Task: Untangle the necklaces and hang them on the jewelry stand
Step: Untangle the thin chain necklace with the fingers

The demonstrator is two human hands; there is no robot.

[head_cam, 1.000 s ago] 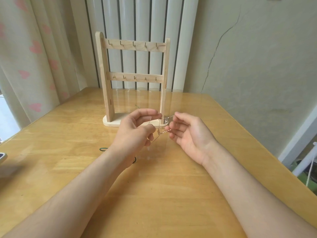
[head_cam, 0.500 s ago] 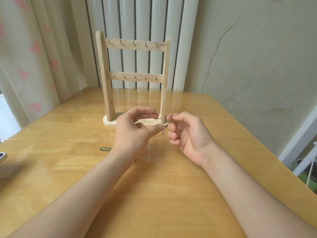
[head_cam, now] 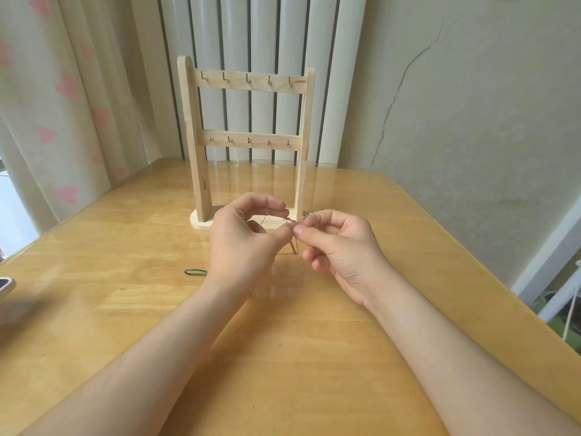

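A thin tangle of fine necklace chains (head_cam: 294,221) stretches between my two hands, just above the table in front of the stand. My left hand (head_cam: 248,237) pinches one part of the chains with curled fingers. My right hand (head_cam: 339,247) pinches the other part between thumb and forefinger, close against the left fingertips. Loose loops of chain (head_cam: 294,250) hang below the hands. The wooden jewelry stand (head_cam: 246,143) stands upright behind, with two rails of small hooks, all bare.
A dark green band (head_cam: 196,272) lies on the wooden table (head_cam: 283,357) left of my left wrist. A flat device (head_cam: 6,286) sits at the table's left edge. Curtain, radiator and wall stand behind; the table's right edge runs diagonally.
My hands have drawn together and my right thumb and forefinger now pinch the chain near the left fingertips. The tangle sits slightly higher than before.
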